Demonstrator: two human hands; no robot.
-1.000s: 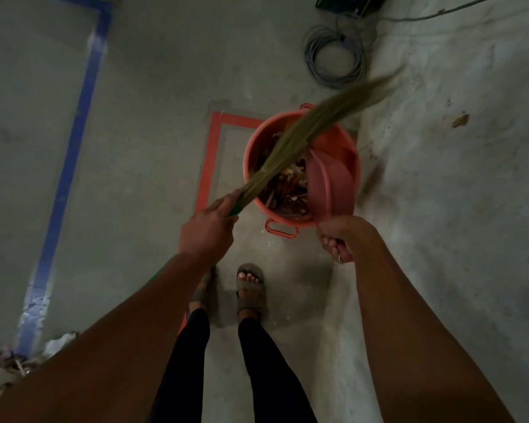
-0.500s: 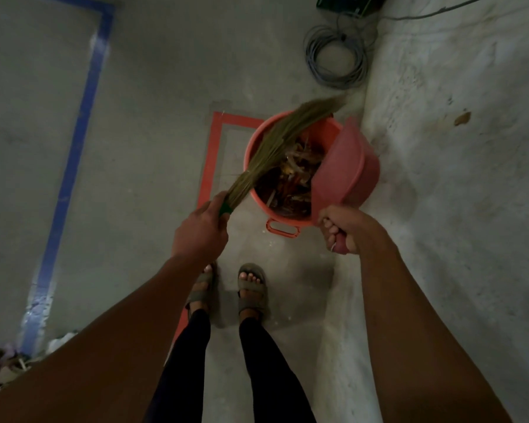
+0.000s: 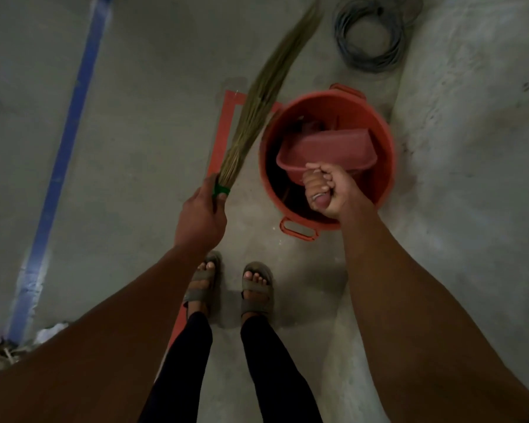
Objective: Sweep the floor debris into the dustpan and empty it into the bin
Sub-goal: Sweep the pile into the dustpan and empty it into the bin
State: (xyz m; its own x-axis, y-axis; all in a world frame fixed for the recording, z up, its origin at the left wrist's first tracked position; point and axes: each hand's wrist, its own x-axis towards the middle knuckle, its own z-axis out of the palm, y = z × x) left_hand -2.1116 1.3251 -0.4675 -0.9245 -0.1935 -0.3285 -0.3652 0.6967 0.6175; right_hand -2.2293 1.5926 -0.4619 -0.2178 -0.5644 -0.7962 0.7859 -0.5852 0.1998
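Both hands are occupied: the dustpan point(image 3: 327, 154) is gripped by the right hand point(image 3: 327, 187) inside the bin point(image 3: 385, 166), its mouth toward the far rim, while the broom point(image 3: 257, 108) is held by the left hand point(image 3: 200, 221) beside the bin's left rim.

the bin point(image 3: 379, 129) stands on the floor point(image 3: 135, 132) ahead of the person's feet point(image 3: 257, 288), a little to their right. the dustpan point(image 3: 333, 148) sits inside the bin's mouth, held from the near side by the right hand point(image 3: 327, 187), which is over the bin's near rim. the left hand point(image 3: 200, 218) is left of the bin and grips the broom point(image 3: 257, 102), whose bristles slant up and away past the bin's left edge. a coil of cable point(image 3: 370, 35) lies on the floor beyond the bin. a tape line point(image 3: 64, 148) runs along the floor far left, with debris point(image 3: 0, 352) at its near end.
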